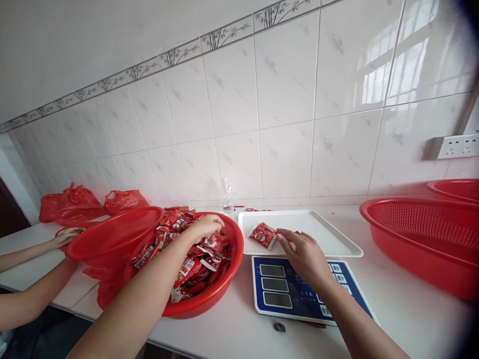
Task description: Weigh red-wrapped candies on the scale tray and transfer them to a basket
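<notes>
— Resting open, our right hand (305,254) is touching, not clasping, with fingers (288,238) stretched flat and close together.
— Our left hand (205,227) is curling down into the red basket (224,291) of packets (194,269), well to that grip's left; we cannot tell whether it is clasping one.
— Under the right fingers the white tray (329,242) is lying.
— On it the red packet (264,234) is lying against those fingertips, just leftward, long axis crosswise; our right hand is nearer.

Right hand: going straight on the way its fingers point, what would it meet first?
Most likely the red packet on the white tray: the right hand points its fingers left at it, fingertips at or just short of its edge.
</notes>
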Available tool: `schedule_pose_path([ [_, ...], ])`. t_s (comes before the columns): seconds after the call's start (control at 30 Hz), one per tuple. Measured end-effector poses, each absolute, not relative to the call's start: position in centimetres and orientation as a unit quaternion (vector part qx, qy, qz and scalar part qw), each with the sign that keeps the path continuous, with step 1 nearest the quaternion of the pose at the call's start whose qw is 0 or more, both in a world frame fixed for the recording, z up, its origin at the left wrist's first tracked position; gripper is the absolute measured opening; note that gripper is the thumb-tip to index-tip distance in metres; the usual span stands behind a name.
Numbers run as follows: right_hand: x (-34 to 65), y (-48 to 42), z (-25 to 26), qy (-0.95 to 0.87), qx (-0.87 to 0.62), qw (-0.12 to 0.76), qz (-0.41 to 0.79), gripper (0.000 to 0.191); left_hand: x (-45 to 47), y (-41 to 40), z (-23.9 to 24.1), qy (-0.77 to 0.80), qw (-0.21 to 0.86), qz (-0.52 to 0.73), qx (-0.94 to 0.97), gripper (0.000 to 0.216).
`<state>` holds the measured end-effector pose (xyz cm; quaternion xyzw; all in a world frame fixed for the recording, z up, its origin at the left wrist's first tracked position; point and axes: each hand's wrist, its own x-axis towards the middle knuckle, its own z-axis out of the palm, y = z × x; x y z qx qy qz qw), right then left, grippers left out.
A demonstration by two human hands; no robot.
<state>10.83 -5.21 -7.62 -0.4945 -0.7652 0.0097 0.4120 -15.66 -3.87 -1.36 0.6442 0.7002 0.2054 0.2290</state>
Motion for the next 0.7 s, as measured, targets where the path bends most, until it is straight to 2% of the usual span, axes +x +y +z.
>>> schedule_pose_path([
  [0.17,10.8,-5.3,-7.7,-0.765,-0.499,0.407,0.000,0.039,-14.7,-3.6,-3.1,0.707,0.099,0.065,0.698,0.015],
  [0.37,10.8,-5.3,-7.6,-0.767,-0.497,0.405,0.000,0.037,-13.8,-3.5,-4.0,0.677,0.096,0.015,0.729,0.025],
  [0.57,10.8,-5.2,-7.6,-0.764,-0.494,0.414,0.004,0.040,-14.6,-4.6,-1.4,0.679,0.106,0.041,0.725,0.021],
  [0.7,10.8,-5.3,-7.5,-0.764,-0.495,0.413,0.010,0.039,-15.2,-5.4,-0.3,0.615,0.143,0.017,0.775,0.022],
])
